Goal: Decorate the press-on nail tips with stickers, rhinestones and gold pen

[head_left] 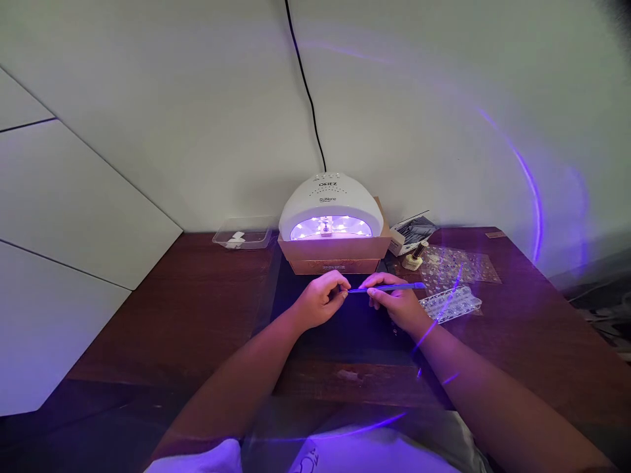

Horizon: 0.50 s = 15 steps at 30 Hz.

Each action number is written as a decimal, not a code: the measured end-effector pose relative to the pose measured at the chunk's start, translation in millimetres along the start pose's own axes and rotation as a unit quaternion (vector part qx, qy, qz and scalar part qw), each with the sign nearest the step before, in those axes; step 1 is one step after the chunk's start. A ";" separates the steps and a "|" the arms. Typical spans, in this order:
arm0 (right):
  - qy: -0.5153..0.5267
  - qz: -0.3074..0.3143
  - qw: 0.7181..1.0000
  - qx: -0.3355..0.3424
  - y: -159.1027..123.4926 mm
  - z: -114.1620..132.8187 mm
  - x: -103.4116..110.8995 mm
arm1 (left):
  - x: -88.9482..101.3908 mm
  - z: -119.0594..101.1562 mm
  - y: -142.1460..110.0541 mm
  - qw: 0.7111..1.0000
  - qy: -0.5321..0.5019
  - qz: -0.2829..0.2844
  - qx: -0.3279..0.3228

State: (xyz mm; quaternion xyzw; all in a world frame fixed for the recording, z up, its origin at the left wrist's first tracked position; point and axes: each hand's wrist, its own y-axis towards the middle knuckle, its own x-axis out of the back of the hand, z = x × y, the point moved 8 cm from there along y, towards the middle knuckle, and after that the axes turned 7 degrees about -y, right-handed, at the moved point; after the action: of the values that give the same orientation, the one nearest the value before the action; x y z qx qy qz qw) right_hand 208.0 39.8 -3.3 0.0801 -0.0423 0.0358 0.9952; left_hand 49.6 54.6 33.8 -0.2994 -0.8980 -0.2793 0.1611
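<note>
My right hand [395, 303] pinches a slim pair of tweezers [407, 286], held nearly level, the broad end pointing right and the narrow end reaching left. The fingers of my left hand [323, 299] are pinched together at that narrow tip; whatever lies between them is too small to make out. Both hands are above a dark mat [340, 338]. Just behind them a white nail lamp [331, 197] glows violet inside, standing on an open cardboard box [335, 248]. A small upright piece is visible within the lamp's opening.
To the right lie a clear case of small gems [451, 303], a speckled transparent sheet [463, 266], a small bottle [413, 261] and a printed box [414, 231]. A clear plastic tray [256, 238] holds white pieces at left. A black cable [309, 98] runs up the wall behind the lamp.
</note>
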 end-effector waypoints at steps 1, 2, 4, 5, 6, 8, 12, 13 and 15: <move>0.001 -0.001 1.000 0.000 0.0 0.4 0.1 | 0.1 0.5 0.0 1.000 -0.001 0.000 0.002; 0.001 -0.002 1.000 0.000 0.0 0.6 0.2 | 0.2 1.0 -0.1 1.000 -0.002 -0.001 0.004; 0.003 -0.006 1.000 -0.001 0.0 0.3 0.9 | 0.7 2.0 -0.2 1.000 -0.003 -0.002 0.007; 0.005 -0.009 1.000 -0.001 0.0 -0.4 1.5 | 1.2 2.7 -0.4 1.000 -0.003 -0.003 0.008; 0.006 -0.011 1.000 -0.002 0.1 -1.3 2.2 | 1.7 3.3 -0.5 1.000 -0.003 -0.005 0.009; 0.008 -0.016 1.000 -0.004 0.4 -3.8 3.7 | 2.9 4.4 -0.7 1.000 -0.003 -0.009 0.010; 0.010 -0.020 1.000 -0.008 0.6 -7.5 5.8 | 4.0 5.1 -0.5 1.000 -0.005 -0.013 0.006; 0.010 -0.020 1.000 -0.008 0.5 -7.7 6.0 | 4.3 5.0 -0.5 1.000 -0.005 -0.015 0.004; 0.008 -0.018 1.000 -0.008 0.2 -7.1 5.8 | 4.9 4.8 -0.6 1.000 -0.006 -0.019 0.003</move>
State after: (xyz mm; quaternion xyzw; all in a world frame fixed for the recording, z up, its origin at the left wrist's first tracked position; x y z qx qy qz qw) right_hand 214.3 41.6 -9.8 0.0725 -0.0333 0.0177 0.9967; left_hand 44.9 59.3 32.0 -0.2833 -0.9052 -0.2781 0.1515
